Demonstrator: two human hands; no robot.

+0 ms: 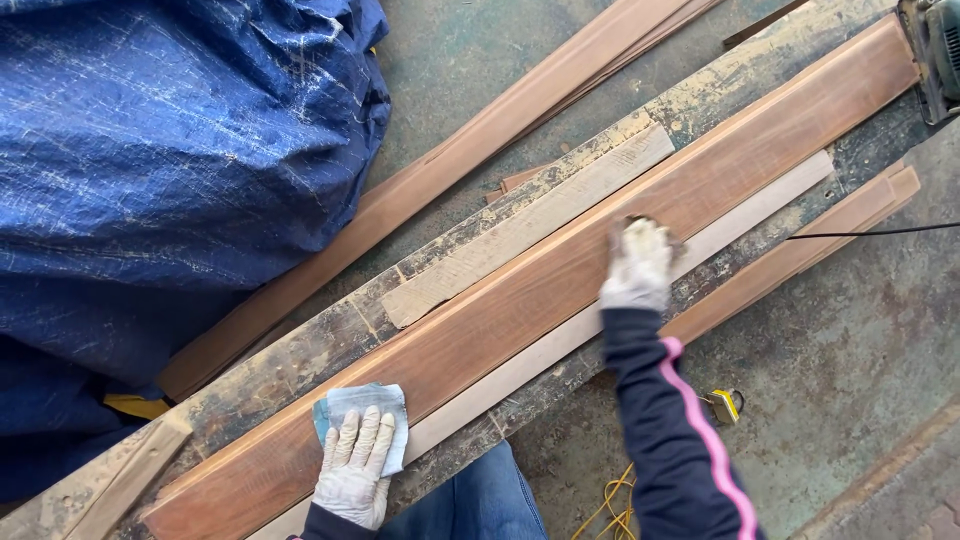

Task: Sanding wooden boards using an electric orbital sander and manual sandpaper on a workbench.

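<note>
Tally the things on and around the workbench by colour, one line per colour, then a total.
Reddish-brown: 1 long plank
Pale wood: 2 strips
Blue: 1 tarp, 1 folded cloth
White: 2 gloved hands, left hand, right hand
Total: 7

Both hands, the left hand (354, 466) and the right hand (637, 265), wear dusty white work gloves; dark navy sleeves (a pink stripe along the right one) and blue jeans at the frame's bottom centre.

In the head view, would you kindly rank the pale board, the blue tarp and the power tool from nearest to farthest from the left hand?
From the left hand:
1. Pale board, up and to the right on the bench.
2. Blue tarp, upper left.
3. Power tool, far top-right corner.
</note>
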